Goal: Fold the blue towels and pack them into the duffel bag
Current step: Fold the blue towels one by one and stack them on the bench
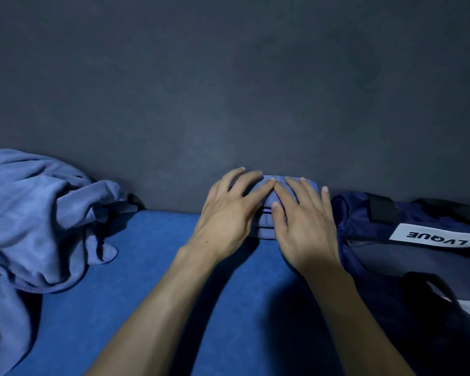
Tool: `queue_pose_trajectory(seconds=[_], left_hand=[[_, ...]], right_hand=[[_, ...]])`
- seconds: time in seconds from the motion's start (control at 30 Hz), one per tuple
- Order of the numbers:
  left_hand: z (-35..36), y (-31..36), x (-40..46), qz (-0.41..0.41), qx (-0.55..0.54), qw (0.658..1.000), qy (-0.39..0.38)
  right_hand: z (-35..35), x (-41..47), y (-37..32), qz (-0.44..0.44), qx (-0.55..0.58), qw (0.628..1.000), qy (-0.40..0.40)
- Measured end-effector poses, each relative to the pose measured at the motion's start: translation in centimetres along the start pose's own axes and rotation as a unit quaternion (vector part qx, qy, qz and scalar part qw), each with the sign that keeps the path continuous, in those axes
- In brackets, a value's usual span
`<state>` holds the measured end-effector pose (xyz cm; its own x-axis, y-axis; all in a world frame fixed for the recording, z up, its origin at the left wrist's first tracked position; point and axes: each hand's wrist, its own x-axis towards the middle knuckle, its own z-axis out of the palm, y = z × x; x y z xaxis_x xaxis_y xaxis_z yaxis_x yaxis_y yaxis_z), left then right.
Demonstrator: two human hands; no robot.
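While the folded blue towel (pixel 266 213) is pressed by left hand (pixel 228 213) and right hand (pixel 301 226), fingers straight and spread, transfer into the duffel bag (pixel 418 267) is judged next.

A dark grey wall (pixel 228 77) fills the upper half of the view — matte, faintly mottled, with slightly paler patches near its middle and darker smudges toward the upper right. Below it runs a bright blue padded surface (pixel 147 280), smooth and softly textured, meeting the wall along a straight line. The light is dim and cool — strongest near the middle of the scene, fading into deep shadow at the lower right, where the blue surface turns almost black.
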<state>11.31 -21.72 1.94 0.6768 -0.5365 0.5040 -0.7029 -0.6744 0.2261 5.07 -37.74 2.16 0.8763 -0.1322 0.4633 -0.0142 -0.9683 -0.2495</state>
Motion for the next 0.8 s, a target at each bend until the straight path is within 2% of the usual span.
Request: queue_pose_trajectory(seconds=[0.27, 0.4, 0.67, 0.8], left_hand=[[1.6, -1.4, -0.5, -0.040, -0.130, 0.990, -0.044], [0.9, -1.1, -0.7, -0.033, -0.154, 0.986, -0.053], [-1.6, -1.3, -1.2, -0.065, -0.217, 0.973, 0.037], [-3.4, -2.1, -2.6, -0.077, -0.206, 0.973, 0.071]], right_hand=[[0.3, 0.0, 0.0, 0.022, 0.011, 0.999, -0.033], [-0.1, 0.3, 0.2, 0.017, 0.000, 0.999, -0.043], [-0.8, 0.4, -0.1, 0.015, -0.002, 0.999, -0.043], [-1.5, 0.5, -0.6, -0.002, -0.017, 0.999, -0.036]])
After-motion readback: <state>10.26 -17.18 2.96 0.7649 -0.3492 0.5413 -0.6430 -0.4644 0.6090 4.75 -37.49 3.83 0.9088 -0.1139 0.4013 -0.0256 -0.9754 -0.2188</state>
